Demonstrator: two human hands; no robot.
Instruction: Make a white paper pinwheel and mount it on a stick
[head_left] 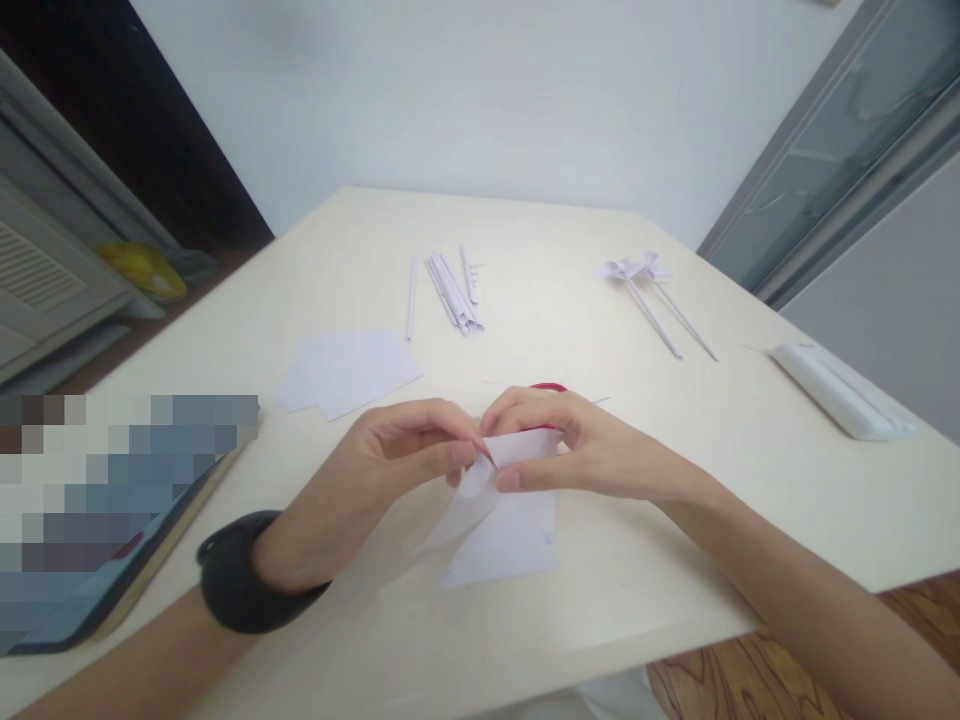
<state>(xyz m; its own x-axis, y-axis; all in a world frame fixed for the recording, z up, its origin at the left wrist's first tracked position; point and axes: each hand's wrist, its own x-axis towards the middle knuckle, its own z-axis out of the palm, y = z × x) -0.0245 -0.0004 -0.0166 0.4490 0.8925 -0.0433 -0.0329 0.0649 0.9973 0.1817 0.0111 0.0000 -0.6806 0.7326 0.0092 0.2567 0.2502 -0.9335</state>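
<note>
So both hands were busy on one white paper piece (517, 530), just above the front part of the counter (615, 600). I couldn't tell if its lower edge touched down. The right hand (559, 445) had it clamped, thumb in front and fingers behind, while the left hand (412, 460) was pinched at the upper left, fingertips almost against the right thumb. Something reddish showed at those left fingertips, too small for me to make out.

My worry was the curled flap on the left: paper that thin looked easy to crease or tear, and the cause would've been the two grips pulling against each other. If the right thumb had slackened, I reckon the flap would've sprung out of line, since nothing else seemed to hold it.

Also, a red loop (551, 386) poked out just behind the right hand, mostly hidden, so knuckles could've bumped it on a backward move.

The rest lay further off: loose paper sheets (345, 370) to the left, rolled paper sticks (454, 295) toward the back, two paper pinwheels (630, 268) back right. Those rolls might've gone wandering if the counter got knocked, being round and loose.
</note>
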